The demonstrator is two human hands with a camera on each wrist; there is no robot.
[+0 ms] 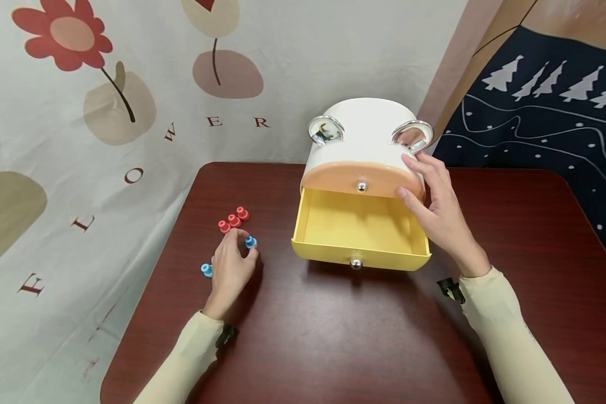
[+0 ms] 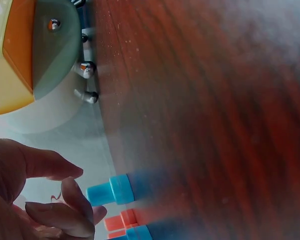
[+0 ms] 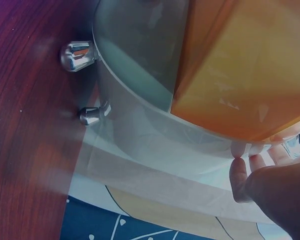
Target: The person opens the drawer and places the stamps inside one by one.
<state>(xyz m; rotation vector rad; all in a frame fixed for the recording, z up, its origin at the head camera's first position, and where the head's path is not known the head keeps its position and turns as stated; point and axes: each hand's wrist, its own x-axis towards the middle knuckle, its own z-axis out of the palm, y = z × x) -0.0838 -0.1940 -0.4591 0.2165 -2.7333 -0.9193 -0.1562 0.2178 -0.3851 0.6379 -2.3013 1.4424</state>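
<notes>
Left hand (image 1: pixel 232 269): thumb and fingers parted about a standing blue peg (image 1: pixel 251 242) (contact uncertain), presumably matching its narrow top. Right hand (image 1: pixel 440 210), fingers spread, touches the white cabinet (image 1: pixel 368 126), likely steadying it; yellow drawer (image 1: pixel 328 255) pulled out between hands.

Blue stepped peg (image 1: pixel 251 242): upright, between digits of left hand (image 1: pixel 231 267). White drawer box (image 1: pixel 368 126): touching right hand (image 1: pixel 438 210), yellow drawer (image 1: pixel 328 255) open.

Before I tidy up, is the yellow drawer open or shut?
Open: the yellow drawer juts out beyond the orange front above it, and its inside shows.
</notes>
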